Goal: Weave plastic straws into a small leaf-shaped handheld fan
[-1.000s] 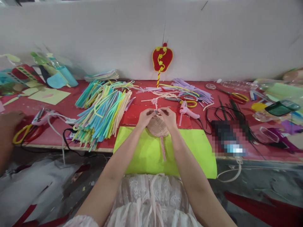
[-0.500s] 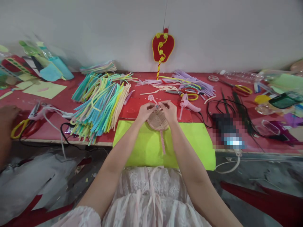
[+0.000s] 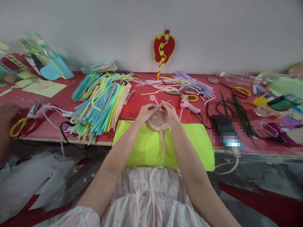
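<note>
A round beige fan [image 3: 157, 124] made of coiled pipe cleaners lies in front of me, its pink handle [image 3: 162, 143] pointing toward me over the yellow-green sheet [image 3: 137, 148]. At the disc's far edge, my left hand [image 3: 148, 112] pinches a pink pipe-cleaner flower piece with a small bluish centre. From the same spot a second pink flower [image 3: 152, 98] rises on a bent stem. My right hand [image 3: 169, 111] is closed at the right side of this flower piece, fingertips bunched around a thin pink end. Fingers partly hide the join with the disc.
A pink glue gun [image 3: 189, 104] and scissors [image 3: 189, 96] lie beyond my right hand. Bundled pipe cleaners [image 3: 99, 107] fill the left side. A red fan [image 3: 164, 49] stands against the wall. Another person's hand [image 3: 8, 112] rests at far left; a pixelated device [image 3: 227, 132] lies right.
My right fingers have shifted slightly down and curled more at the flower piece. The upright pink flower has moved slightly right. My left hand keeps its pinch.
</note>
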`<state>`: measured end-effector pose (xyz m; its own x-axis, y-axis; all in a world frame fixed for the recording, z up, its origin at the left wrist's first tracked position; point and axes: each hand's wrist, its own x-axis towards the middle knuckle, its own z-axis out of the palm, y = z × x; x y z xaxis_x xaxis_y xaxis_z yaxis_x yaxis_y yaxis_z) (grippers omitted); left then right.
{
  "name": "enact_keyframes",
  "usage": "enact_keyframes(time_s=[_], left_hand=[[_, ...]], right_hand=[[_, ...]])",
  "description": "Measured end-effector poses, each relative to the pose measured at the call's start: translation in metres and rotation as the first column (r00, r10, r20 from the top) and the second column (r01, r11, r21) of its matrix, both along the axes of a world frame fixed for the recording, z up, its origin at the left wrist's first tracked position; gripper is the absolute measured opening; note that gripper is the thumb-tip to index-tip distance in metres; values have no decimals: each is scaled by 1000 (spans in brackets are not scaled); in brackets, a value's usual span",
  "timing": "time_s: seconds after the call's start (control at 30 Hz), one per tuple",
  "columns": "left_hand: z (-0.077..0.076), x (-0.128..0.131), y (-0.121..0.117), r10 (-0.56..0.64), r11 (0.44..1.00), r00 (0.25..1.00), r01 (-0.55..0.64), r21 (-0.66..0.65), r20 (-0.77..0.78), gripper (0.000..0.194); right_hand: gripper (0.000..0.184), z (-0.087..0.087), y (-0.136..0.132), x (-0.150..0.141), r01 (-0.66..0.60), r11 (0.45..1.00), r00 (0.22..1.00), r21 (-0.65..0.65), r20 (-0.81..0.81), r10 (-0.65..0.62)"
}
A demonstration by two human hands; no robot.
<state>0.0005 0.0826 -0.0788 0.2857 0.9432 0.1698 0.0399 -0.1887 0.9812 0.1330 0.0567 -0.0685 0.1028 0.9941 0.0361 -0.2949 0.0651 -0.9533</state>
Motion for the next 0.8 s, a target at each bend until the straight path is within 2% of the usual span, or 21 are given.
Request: enact_keyframes(time_s=[0.13, 0.4, 0.8], left_hand=[[1, 0, 0, -20, 999, 997, 23, -40, 79, 27], [9, 0, -5, -31, 997, 991, 40, -66, 131, 30], [8, -2, -4, -24, 999, 994, 29, -40, 110, 30]], right_hand=[[18, -1, -1, 3, -101, 995, 989, -20, -108, 98], [15, 3, -2, 4, -202, 977, 974, -71, -114, 193], [14, -3, -5, 6, -283, 959, 954, 16, -96, 284]])
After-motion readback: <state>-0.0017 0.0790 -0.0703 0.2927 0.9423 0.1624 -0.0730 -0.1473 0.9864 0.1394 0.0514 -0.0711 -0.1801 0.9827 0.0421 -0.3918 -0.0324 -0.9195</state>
